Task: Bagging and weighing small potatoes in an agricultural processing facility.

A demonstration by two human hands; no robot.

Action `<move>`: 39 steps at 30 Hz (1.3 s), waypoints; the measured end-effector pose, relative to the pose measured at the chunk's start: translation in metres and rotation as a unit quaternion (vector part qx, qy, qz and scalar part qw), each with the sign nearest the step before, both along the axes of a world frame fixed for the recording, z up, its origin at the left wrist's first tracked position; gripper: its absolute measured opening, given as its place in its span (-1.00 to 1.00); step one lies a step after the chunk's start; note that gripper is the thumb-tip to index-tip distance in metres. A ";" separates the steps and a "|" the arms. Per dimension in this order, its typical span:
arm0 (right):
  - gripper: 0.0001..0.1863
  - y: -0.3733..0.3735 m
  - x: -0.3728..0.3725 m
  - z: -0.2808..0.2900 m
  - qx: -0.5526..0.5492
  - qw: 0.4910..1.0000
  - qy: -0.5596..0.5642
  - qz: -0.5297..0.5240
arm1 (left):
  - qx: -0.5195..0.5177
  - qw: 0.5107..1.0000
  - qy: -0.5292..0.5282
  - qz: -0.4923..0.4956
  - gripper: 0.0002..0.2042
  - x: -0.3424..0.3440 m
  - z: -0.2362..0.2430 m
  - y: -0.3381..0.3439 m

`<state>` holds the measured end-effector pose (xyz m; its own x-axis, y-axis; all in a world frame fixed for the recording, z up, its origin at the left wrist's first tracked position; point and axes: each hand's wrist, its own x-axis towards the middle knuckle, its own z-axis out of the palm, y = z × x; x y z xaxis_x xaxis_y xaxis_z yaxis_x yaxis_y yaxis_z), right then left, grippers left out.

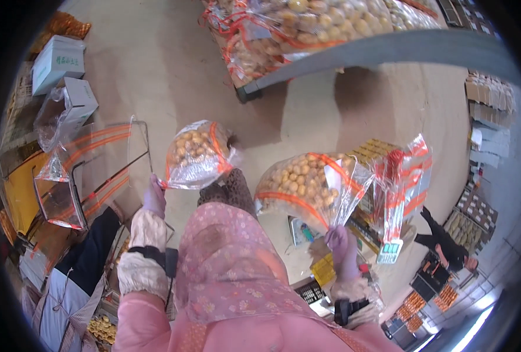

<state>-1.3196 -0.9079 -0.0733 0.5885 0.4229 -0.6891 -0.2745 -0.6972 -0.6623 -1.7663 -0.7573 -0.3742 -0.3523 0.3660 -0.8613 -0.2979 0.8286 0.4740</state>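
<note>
My left hand [154, 196], in a purple glove, is closed on the edge of a clear plastic bag of potatoes [193, 146] with orange stripes. That bag hangs in front of my legs, to the left. My right hand [343, 249], gloved alike, grips the gathered neck of a second, larger bag of potatoes [298, 182]. This bag tilts toward my left, its full part out in front of my hand. Just right of it is a bundle of empty orange-striped bags [398, 188] with red ends. My fingertips are partly hidden by the gloves and plastic.
A pallet stack of bagged potatoes [325, 26] stands ahead, crossed by a grey curved bar [389, 50]. Left are a metal bag frame [75, 196] with a clear bag, white cartons [59, 64] and a person in an apron [73, 293]. Another person [448, 249] is far right.
</note>
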 end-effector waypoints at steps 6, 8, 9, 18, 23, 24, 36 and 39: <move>-0.61 -0.079 -0.050 0.061 -0.094 0.968 -0.069 0.222 | 0.091 0.951 0.098 -0.280 -0.71 -0.019 -0.016 -0.007; -0.60 -0.091 -0.053 0.047 -0.086 0.991 0.020 0.102 | 0.195 0.840 0.234 -0.449 -0.63 -0.018 -0.008 -0.022; -0.60 -0.098 -0.047 0.045 -0.070 0.994 0.001 0.080 | 0.196 0.797 0.274 -0.501 -0.61 0.017 0.015 -0.030; -0.71 -0.155 0.046 0.007 -0.047 0.894 -0.333 0.297 | 0.170 0.589 0.341 -0.713 -0.91 0.144 0.187 0.008; -0.71 -0.104 0.149 -0.033 -0.055 0.856 -0.289 0.425 | 0.106 0.681 0.192 -0.698 -0.87 0.134 0.150 -0.010; -0.68 -0.083 0.170 -0.024 -0.065 0.885 -0.223 0.402 | 0.089 0.680 0.203 -0.699 -0.87 0.155 0.155 -0.006; -0.61 0.009 0.426 -0.073 -0.095 0.993 -0.010 0.064 | 0.087 0.669 0.234 -0.700 -0.80 0.440 0.199 0.091; -0.54 0.005 0.468 -0.176 0.002 0.992 -0.097 0.079 | 0.091 0.657 0.229 -0.713 -0.79 0.511 0.198 0.128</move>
<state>-0.8515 -0.9026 -0.2489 0.6366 0.5228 -0.5669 -0.0287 -0.7186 -0.6948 -1.2556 -0.6291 -0.1767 0.2531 0.6867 -0.6814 0.9274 0.0282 0.3729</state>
